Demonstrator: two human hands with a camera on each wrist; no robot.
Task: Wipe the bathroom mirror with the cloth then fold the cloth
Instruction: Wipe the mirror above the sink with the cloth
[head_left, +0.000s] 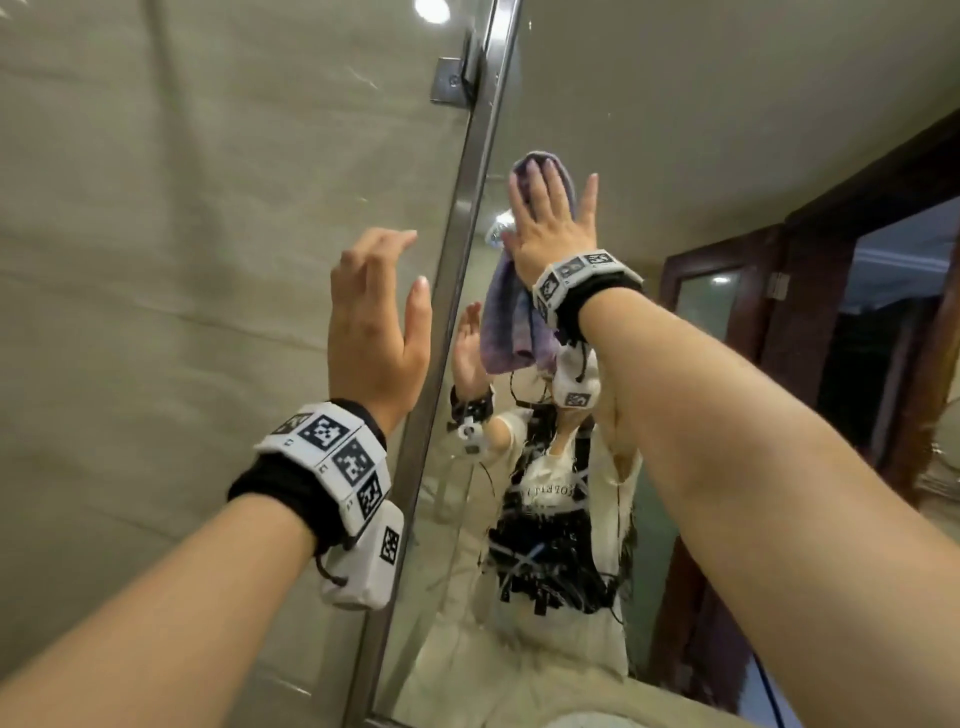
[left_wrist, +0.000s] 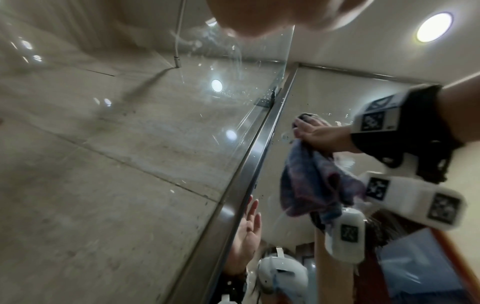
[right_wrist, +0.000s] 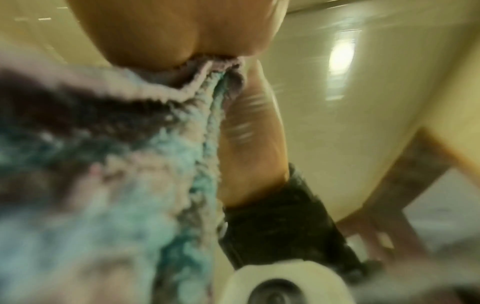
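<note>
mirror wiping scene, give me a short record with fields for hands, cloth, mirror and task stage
right hand: right hand, fingers spread and straight, presses the purple and blue fluffy cloth flat against the glass
left hand: left hand raised beside the metal frame strip, fingers relaxed, holds nothing
cloth: upper part under the palm, the rest hangs loose below the wrist
mirror: large wall mirror right of the frame strip, beige tiled wall to the left
task stage: wiping under way, cloth not yet folded
</note>
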